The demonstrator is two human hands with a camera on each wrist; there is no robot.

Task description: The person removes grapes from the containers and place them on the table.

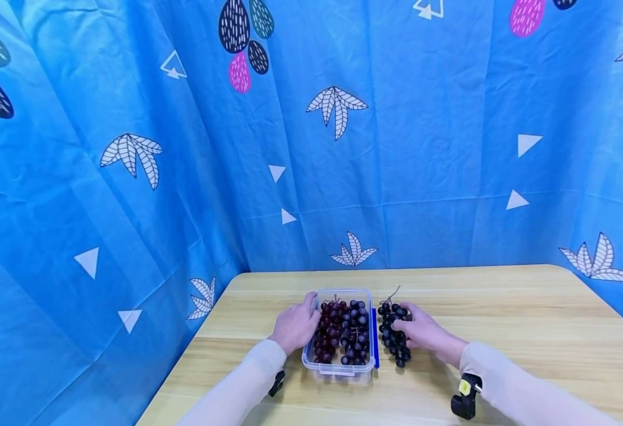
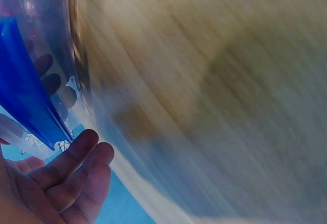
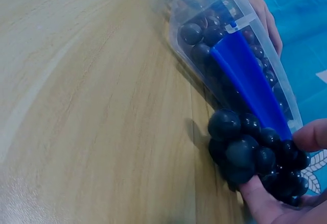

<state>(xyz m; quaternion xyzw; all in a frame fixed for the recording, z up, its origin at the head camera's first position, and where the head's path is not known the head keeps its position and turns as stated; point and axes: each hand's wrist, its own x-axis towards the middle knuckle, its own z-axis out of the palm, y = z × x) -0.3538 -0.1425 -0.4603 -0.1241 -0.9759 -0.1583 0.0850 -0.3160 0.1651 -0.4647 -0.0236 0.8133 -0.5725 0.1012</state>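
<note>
A clear plastic container with blue side clips stands on the table, holding a bunch of dark red grapes and a bunch of purple-black grapes. At its left rim, my left hand grips the edge; in the left wrist view several fingers lie outside, beside the blue clip. My right hand holds a bunch of black grapes between thumb and fingers, just right of the container. That bunch's thin stem points away from me.
Light wood table extends around the container and both arms. A blue patterned curtain hangs behind the table and along its left side. Small black devices are strapped to both wrists.
</note>
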